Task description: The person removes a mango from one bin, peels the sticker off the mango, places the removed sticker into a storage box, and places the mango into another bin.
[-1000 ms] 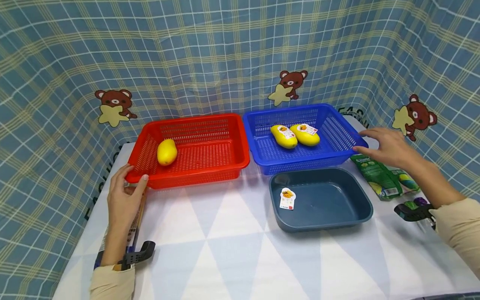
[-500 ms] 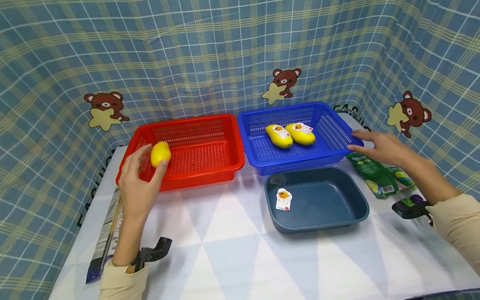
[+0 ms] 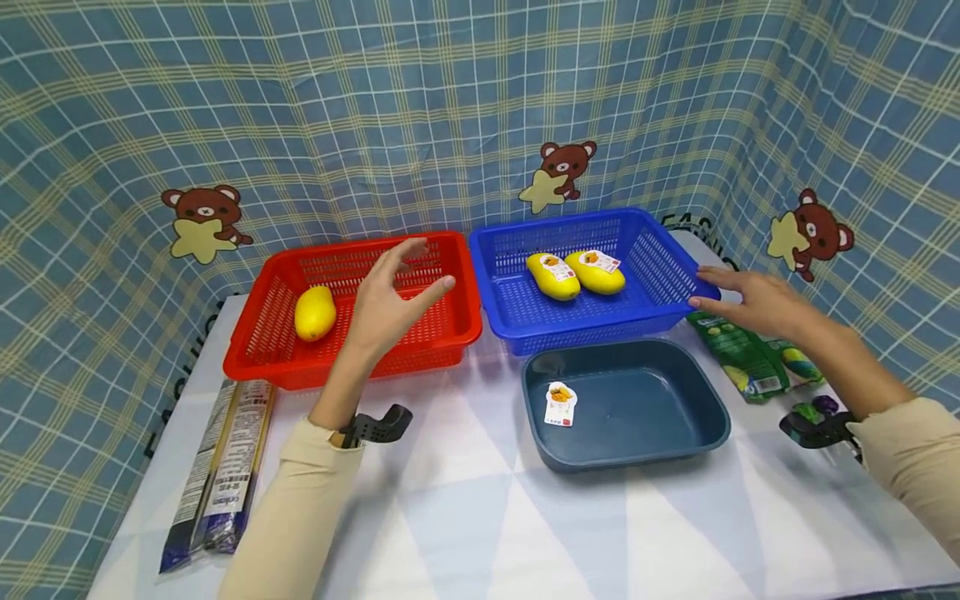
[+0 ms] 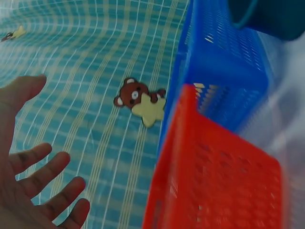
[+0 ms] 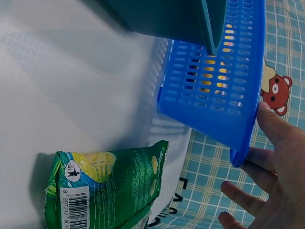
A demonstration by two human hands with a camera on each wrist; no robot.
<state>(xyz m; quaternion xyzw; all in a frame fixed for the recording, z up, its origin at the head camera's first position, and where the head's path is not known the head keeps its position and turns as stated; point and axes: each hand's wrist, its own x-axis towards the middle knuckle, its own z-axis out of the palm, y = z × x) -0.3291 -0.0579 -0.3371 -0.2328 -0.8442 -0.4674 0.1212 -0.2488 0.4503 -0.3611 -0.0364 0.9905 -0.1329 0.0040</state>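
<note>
My left hand (image 3: 388,304) hangs over the red basket (image 3: 255,367), fingers spread and nothing in it. A yellow mango (image 3: 315,314) lies inside that basket, left of the hand. At the right corner of the blue basket (image 3: 600,321), my right hand (image 3: 757,302) pinches the rim; its thumb and fingers sit on either side of the corner in the right wrist view. Two mangoes (image 3: 553,277) with paper labels lie side by side in the blue basket. The left wrist view shows my left hand (image 4: 33,176) with loosely bent fingers, apart from both baskets.
A dark teal tub (image 3: 637,408) stands before the blue basket, a paper label (image 3: 560,405) inside it. Green packets (image 3: 750,354) lie to its right, under my right arm. Long packages (image 3: 221,467) lie at the left. A checked curtain (image 3: 360,100) hangs behind.
My left hand has passed from the red basket's left front corner, past the mango, rightward over the basket. The mango still lies there. My right hand has stayed at the blue basket's corner.
</note>
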